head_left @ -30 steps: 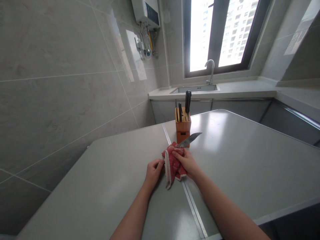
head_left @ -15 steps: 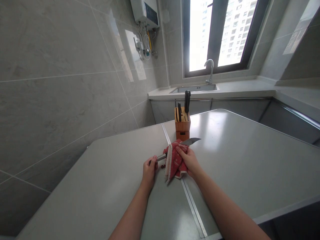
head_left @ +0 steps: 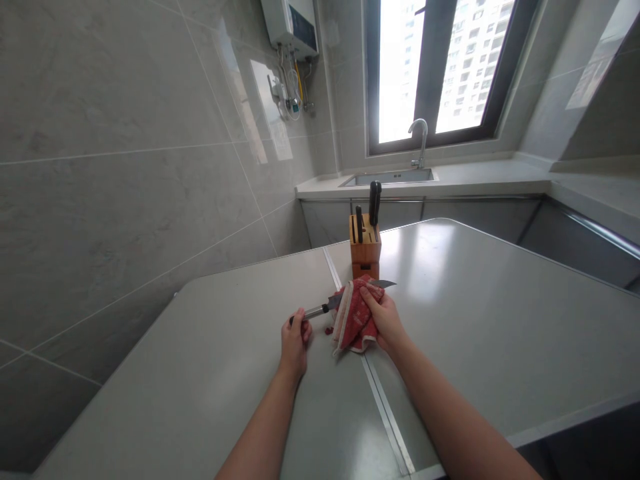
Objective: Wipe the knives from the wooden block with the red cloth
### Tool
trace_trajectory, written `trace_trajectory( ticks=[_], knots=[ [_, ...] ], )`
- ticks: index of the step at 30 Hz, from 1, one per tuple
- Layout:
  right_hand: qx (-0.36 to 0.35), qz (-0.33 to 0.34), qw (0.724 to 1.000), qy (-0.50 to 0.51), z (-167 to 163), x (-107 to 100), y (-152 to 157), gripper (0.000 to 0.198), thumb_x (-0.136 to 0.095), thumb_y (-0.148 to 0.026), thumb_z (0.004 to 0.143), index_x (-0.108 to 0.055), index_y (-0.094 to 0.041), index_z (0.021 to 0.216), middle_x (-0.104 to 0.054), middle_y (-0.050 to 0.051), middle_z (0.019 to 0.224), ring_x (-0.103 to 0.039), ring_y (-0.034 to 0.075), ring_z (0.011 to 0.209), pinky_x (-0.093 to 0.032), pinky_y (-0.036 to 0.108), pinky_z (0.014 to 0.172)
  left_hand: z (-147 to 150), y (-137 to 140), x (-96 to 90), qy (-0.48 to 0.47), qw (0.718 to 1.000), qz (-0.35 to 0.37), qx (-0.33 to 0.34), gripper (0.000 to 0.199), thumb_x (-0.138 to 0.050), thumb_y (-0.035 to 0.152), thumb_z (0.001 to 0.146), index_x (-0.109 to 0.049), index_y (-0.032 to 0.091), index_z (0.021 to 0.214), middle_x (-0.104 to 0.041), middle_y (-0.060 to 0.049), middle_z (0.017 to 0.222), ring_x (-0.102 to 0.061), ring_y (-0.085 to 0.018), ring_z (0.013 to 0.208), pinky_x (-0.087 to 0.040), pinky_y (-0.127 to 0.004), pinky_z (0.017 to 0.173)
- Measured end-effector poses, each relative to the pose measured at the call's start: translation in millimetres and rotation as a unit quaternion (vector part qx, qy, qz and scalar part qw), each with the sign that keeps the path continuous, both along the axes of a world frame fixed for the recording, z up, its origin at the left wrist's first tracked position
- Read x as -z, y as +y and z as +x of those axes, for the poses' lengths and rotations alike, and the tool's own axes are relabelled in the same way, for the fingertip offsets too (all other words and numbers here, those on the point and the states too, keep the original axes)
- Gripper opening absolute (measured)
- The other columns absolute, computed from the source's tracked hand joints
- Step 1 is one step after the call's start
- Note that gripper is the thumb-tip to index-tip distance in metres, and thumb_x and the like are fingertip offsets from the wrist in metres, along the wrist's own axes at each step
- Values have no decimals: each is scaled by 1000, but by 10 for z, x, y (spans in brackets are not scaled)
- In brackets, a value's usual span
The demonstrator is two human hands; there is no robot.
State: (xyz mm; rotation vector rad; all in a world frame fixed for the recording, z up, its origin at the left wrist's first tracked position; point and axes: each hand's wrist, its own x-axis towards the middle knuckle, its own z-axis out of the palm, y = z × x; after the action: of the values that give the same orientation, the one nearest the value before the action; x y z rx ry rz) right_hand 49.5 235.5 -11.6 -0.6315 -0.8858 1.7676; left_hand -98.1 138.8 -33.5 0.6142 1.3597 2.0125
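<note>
My left hand point(head_left: 295, 340) is closed round the handle end of a kitchen knife point(head_left: 315, 312), whose blade points right and slightly upward. A red cloth with a pale edge point(head_left: 354, 319) is folded about the middle of the blade. My right hand point(head_left: 387, 319) pinches the cloth over the blade, thumb on top. Past the cloth the knife's tip sticks out to the right. Small dark red bits point(head_left: 329, 331) lie on the table just left of the cloth. Right behind it stands a wooden knife block point(head_left: 365, 252) with black-handled tools in its slots.
The pale table point(head_left: 225, 373) has a metal seam strip point(head_left: 387, 413) running through it. Beyond its far edge are a counter with a sink point(head_left: 390, 177) and a faucet point(head_left: 423, 141). A tiled wall point(head_left: 150, 200) rises at the left, with a water heater point(head_left: 293, 27) mounted on it.
My left hand has drawn the knife slightly left, so more of the blade base shows and less tip sticks out. My right hand and the cloth have shifted a little right along the blade.
</note>
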Motion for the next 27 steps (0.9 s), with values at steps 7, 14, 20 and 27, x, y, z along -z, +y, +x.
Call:
trace_trajectory(
  ticks=[7,14,20,27],
  knots=[
    [5,-12,1000,16,6,-9,8,30,-72,-41,66,-60,-22,86,-71,1,85,-67,22,80,-54,37,75,-47,12,23,-39,998,42,-5,38,-62,41,72,-36,17,58,-33,10,48,-28,-2,37,-22,-17,40],
    [14,-13,1000,22,26,-54,2,28,-72,-39,67,-60,-23,87,-72,1,86,-67,23,84,-55,36,78,-77,12,8,-97,993,64,-16,42,-63,40,71,-31,19,55,-29,11,46,-27,-2,36,-23,-19,40],
    [31,-16,999,26,30,-29,30,33,-73,-40,66,-61,-20,90,-72,2,85,-68,22,81,-56,34,74,-86,5,6,-126,989,79,-9,43,-63,39,73,-29,19,55,-28,11,45,-26,-2,35,-22,-19,40],
    [47,-36,997,53,22,-28,47,34,-74,-37,65,-61,-18,89,-72,1,79,-68,17,72,-56,28,67,-91,11,-2,-136,986,91,-8,42,-62,38,74,-30,19,55,-28,11,44,-26,-2,35,-21,-19,39]
  ],
)
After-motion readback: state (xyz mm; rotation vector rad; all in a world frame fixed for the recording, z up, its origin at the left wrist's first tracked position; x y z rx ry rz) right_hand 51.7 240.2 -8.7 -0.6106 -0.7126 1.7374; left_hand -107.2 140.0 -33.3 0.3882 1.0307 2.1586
